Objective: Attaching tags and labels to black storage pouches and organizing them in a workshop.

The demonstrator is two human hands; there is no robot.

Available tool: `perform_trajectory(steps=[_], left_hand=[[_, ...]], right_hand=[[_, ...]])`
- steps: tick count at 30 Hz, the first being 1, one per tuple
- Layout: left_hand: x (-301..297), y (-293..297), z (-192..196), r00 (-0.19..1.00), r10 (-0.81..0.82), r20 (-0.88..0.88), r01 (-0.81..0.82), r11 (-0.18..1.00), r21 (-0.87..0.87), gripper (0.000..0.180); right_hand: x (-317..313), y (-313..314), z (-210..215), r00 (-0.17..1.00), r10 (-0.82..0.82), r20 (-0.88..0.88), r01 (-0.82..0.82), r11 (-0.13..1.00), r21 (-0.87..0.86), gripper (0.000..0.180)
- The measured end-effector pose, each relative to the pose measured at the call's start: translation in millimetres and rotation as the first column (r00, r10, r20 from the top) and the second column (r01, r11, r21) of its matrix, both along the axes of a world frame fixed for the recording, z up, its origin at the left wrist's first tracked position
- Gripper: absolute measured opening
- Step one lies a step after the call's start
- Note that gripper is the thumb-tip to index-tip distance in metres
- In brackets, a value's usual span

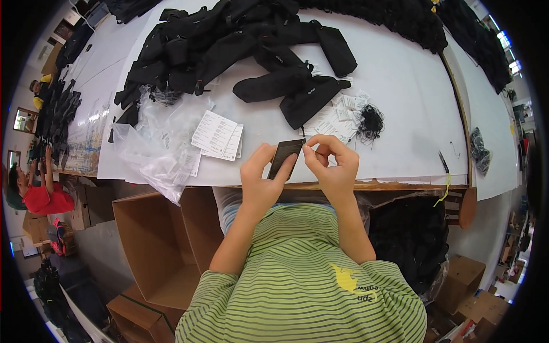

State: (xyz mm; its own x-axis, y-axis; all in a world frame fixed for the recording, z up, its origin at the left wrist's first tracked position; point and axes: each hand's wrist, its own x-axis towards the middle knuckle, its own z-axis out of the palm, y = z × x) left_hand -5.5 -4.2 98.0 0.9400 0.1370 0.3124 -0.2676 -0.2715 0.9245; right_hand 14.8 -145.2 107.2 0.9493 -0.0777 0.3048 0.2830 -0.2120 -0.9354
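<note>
Both hands are up at the table edge, dead centre. The left hand (260, 180) pinches a small black tag (285, 157), thumb on its face, fingers behind, card tilted with its top leaning toward one o'clock. The right hand (333, 166) sits just beside it at three o'clock, fingers curled in, thumb and forefinger nipped together at the tag's upper right corner; whether a thread sits between them is too fine to tell.

Up at twelve o'clock from the hands, a heap of black pouches (229, 40) sprawls over the white table (400, 114), two of them (291, 88) lying loose nearest the hands. At one o'clock, a tangle of black strings (370, 122) rests on scattered white labels (337, 117). At ten o'clock, a stack of white sheets (216, 134), touching crumpled clear plastic bags (157, 154) that hang over the table edge.

Below, at eight o'clock, an open cardboard box (154, 246). At four o'clock, a bag of black goods (409, 240). Far out at nine o'clock, a person in red (37, 194) works at another table.
</note>
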Motion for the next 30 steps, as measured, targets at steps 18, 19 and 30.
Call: perform_trajectory(steps=[18, 19, 30], left_hand=[[4, 5, -3, 0.994, 0.002, 0.105, -0.016, 0.991, 0.130, 0.020], [5, 7, -4, 0.988, -0.012, 0.155, -0.012, 0.988, 0.154, 0.027], [5, 8, -9, 0.981, -0.023, 0.192, -0.008, 0.987, 0.158, 0.028]], right_hand=[[2, -1, -5, 1.000, 0.002, 0.009, -0.001, 0.996, -0.085, 0.008], [2, -2, -6, 1.000, 0.018, -0.009, -0.019, 0.999, -0.046, 0.008], [2, -6, -9, 0.987, 0.109, -0.121, -0.100, 0.992, 0.081, 0.009]])
